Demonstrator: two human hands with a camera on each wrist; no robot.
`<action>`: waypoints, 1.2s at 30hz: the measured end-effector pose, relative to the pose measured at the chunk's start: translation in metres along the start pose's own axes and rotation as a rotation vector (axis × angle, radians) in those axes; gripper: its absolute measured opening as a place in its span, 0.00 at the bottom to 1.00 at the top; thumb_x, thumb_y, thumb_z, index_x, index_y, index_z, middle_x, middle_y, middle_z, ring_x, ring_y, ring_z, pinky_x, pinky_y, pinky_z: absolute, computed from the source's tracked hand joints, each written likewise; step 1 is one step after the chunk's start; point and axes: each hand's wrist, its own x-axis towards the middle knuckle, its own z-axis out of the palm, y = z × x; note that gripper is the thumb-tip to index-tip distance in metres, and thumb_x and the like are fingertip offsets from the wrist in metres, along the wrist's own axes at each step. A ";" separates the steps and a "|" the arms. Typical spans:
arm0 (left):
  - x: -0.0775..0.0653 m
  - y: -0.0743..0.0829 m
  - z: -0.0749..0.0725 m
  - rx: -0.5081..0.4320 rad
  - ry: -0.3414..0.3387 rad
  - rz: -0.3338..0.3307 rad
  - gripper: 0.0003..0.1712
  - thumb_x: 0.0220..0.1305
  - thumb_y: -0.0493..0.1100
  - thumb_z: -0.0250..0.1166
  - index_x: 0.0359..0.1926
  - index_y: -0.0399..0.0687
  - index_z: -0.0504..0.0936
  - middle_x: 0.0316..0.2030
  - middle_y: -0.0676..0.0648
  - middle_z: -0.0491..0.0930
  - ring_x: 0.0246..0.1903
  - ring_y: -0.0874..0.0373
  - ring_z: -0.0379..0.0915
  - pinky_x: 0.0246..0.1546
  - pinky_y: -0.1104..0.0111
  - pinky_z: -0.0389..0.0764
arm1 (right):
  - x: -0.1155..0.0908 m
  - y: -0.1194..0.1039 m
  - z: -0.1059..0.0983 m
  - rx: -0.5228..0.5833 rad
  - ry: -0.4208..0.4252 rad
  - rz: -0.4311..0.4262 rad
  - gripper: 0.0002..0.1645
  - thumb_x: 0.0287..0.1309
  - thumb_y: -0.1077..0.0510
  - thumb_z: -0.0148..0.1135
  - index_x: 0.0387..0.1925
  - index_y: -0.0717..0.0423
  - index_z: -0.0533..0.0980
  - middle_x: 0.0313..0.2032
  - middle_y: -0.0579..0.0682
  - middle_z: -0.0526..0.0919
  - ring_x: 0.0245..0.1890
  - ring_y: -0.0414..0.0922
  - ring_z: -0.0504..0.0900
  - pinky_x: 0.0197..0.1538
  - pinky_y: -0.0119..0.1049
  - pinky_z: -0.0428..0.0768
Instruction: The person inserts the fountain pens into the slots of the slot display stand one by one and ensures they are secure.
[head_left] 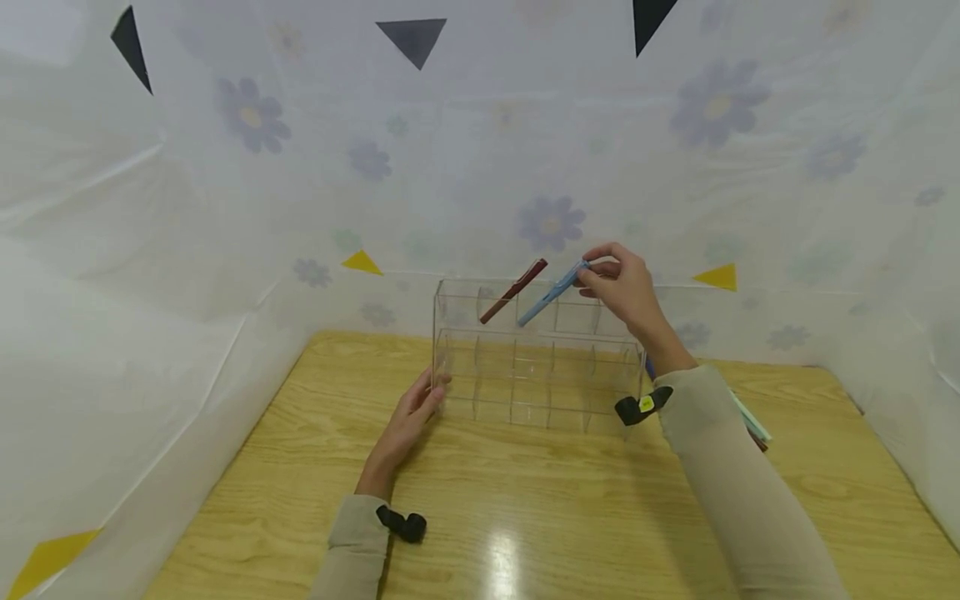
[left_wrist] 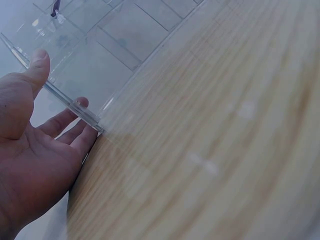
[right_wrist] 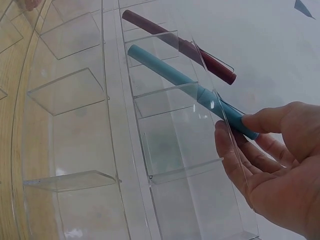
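Note:
A clear, two-tiered compartment organizer [head_left: 532, 412] stands upright on the table. My left hand [head_left: 411, 414] holds its left side edge, thumb at the front and fingers reaching behind, as the left wrist view shows [left_wrist: 45, 150]. With thumb and fingertips, my right hand [head_left: 624, 287] pinches the clip end of a light blue pen [head_left: 551, 294]. That pen slants into an upper-row compartment, its lower end inside [right_wrist: 165, 67]. Just left of it, a dark red pen [head_left: 513, 292] leans in the neighbouring compartment, untouched by either hand [right_wrist: 150, 25].
Right of the organizer, partly covered by my right forearm, lie a pale green pen [head_left: 752, 419], a dark red one [head_left: 759, 442] and something blue [head_left: 650, 367]. A flower-printed white sheet [head_left: 465, 183] hangs behind and beside the wooden table [head_left: 480, 492].

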 end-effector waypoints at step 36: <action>0.004 -0.003 -0.001 0.008 0.015 -0.025 0.32 0.83 0.47 0.50 0.81 0.49 0.56 0.72 0.37 0.65 0.74 0.39 0.56 0.67 0.37 0.59 | -0.074 0.002 -0.048 -0.147 0.208 -0.207 0.18 0.71 0.61 0.63 0.59 0.61 0.78 0.48 0.58 0.84 0.43 0.40 0.86 0.43 0.28 0.83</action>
